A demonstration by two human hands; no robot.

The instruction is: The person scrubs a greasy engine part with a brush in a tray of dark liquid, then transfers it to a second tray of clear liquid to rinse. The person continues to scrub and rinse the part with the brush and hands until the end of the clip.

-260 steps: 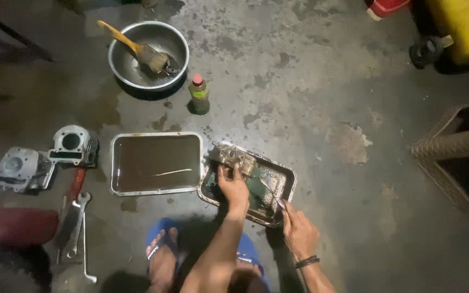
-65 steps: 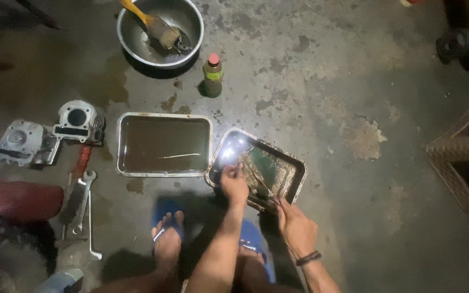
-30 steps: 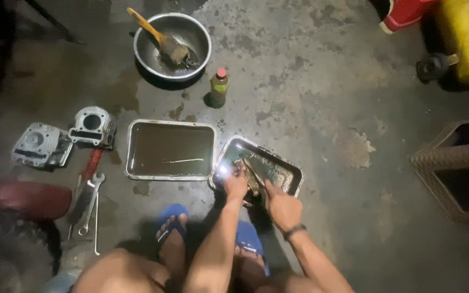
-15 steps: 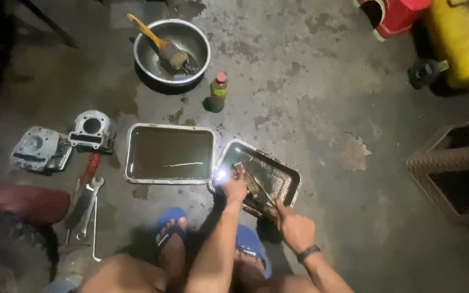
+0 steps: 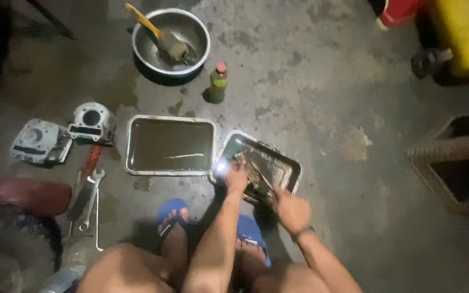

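I squat over a small metal tray point(image 5: 291, 165) on the concrete floor. My left hand point(image 5: 236, 177) rests inside the tray at its near left, gripping a dark greasy part point(image 5: 256, 172) that lies across the tray. My right hand point(image 5: 291, 209) is at the tray's near right edge, fingers closed on the lower end of the same dark part; exactly what it pinches is blurred. A bright glare spot sits on the tray rim beside my left hand.
A larger tray point(image 5: 170, 145) of dark liquid with a thin stick lies to the left. Behind it stand a steel bowl point(image 5: 171, 40) with a brush and a small bottle point(image 5: 218, 82). Engine cylinder parts point(image 5: 61, 135) and wrenches point(image 5: 90, 192) lie at left. A crate point(image 5: 457, 163) is at right.
My right hand moved from inside the tray back toward its near right edge over the last second. My left hand stayed in the tray. The view shifted slightly.
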